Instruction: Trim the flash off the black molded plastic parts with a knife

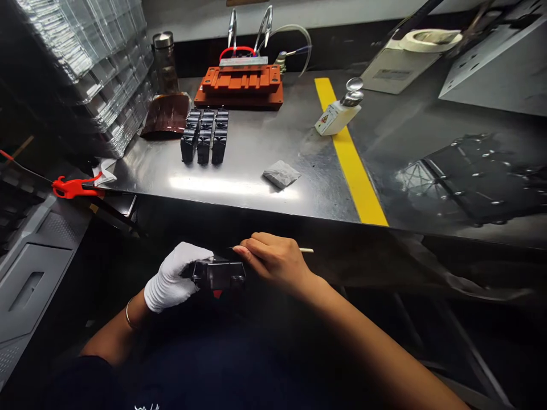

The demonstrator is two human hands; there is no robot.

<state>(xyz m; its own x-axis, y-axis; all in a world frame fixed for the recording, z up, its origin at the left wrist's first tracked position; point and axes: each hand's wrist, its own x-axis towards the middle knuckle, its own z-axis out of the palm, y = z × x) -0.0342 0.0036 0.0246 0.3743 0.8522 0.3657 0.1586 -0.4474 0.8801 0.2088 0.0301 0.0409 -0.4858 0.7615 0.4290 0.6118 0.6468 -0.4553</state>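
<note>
My left hand, in a white glove, is closed on a black moulded plastic part just in front of the bench edge. A small red spot shows at the part's lower side. Close to the part's right end is my bare right hand, pinching a thin stick with a pale end. The stick's fine dark tip points left, toward the part; whether it touches cannot be made out. Three similar black parts stand in a row on the metal bench. A folded grey cloth lies to their right.
An orange fixture with hoses sits at the back. A white pump bottle stands beside yellow tape. Clear trays are stacked at left, near a red air gun. A steel-capped flask stands behind them.
</note>
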